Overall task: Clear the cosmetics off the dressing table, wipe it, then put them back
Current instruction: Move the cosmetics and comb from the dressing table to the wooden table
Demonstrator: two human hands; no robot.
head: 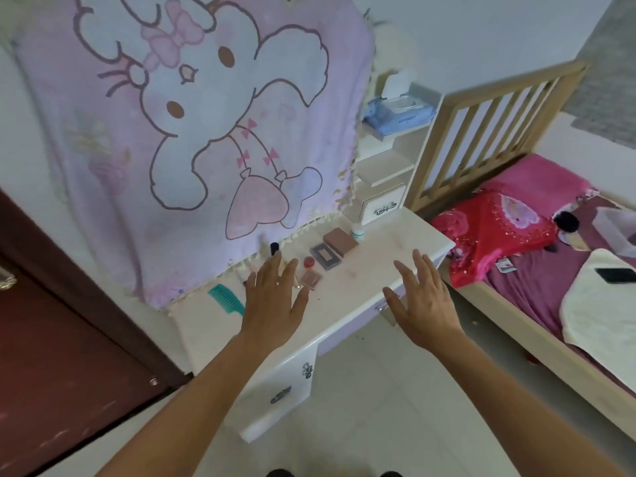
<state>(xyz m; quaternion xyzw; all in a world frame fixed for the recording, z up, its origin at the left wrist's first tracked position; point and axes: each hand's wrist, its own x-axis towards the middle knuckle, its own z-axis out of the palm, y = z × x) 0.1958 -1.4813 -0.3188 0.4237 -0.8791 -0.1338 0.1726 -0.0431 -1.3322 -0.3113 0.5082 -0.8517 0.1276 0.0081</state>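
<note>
Head view: cosmetics (325,255) on dressing table (385,266)

Blue wipes pack (399,116) bears printed label, too blurred to read; no other text.

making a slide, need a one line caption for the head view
Both open hands, left hand and right hand, hover over a dressing table with cosmetics on it.

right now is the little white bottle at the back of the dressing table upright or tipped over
Upright. The small white bottle stands on its base on the dressing table, cap up, beside the brown compact.
</note>
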